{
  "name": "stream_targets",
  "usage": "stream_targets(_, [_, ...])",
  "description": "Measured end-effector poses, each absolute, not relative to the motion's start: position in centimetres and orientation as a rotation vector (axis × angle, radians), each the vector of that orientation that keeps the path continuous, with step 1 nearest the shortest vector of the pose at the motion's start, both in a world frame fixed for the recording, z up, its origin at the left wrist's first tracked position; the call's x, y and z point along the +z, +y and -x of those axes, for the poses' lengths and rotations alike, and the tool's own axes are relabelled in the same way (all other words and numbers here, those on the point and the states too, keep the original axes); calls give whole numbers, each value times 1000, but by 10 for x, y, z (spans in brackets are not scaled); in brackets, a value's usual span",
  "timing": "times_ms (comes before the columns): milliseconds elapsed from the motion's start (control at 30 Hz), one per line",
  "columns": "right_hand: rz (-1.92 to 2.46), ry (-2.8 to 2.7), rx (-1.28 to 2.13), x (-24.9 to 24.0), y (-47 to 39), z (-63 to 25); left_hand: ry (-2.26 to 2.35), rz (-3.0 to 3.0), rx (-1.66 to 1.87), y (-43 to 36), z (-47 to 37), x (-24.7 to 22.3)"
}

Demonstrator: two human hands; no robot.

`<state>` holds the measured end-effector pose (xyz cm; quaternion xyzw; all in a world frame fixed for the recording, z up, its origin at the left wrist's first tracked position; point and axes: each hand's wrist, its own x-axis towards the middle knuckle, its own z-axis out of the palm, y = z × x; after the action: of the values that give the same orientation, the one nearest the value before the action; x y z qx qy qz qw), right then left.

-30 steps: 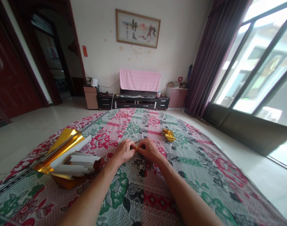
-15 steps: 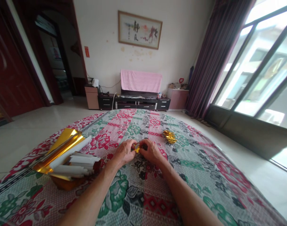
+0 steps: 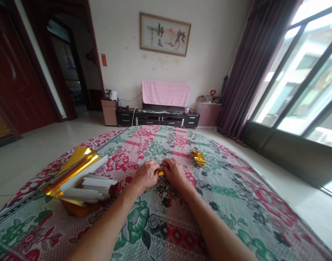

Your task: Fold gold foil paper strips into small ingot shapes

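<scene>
My left hand (image 3: 147, 174) and my right hand (image 3: 175, 172) meet over the middle of the table, fingers bent and closed. Between them a small piece of gold foil paper (image 3: 160, 173) shows, mostly covered by the fingers; its exact shape is hidden. To the right, beyond my right hand, lies a small heap of shiny gold folded pieces (image 3: 198, 158). On the left rest gold foil sheets (image 3: 80, 168), partly rolled, and in front of them a stack of white-backed paper strips (image 3: 96, 186) in a gold-brown holder (image 3: 77, 209).
A flowered cloth (image 3: 133, 221) covers the round table. Past it stand a low black cabinet (image 3: 159, 119) and a pink cloth (image 3: 166, 93) draped over something. A purple curtain (image 3: 253, 72) and large windows are on the right, a dark red door (image 3: 16, 72) on the left.
The fingers have drawn over the gold foil paper, so less of it shows between my hands. The whole view has shifted slightly; the other things lie as before.
</scene>
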<state>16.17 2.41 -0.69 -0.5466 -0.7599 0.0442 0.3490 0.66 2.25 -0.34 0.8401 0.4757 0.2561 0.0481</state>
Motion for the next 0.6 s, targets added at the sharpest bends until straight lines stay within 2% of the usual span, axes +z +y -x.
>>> stream_targets(600, [1429,-1952,124,-6,23,-165,1495,-2542,842,21,0,0])
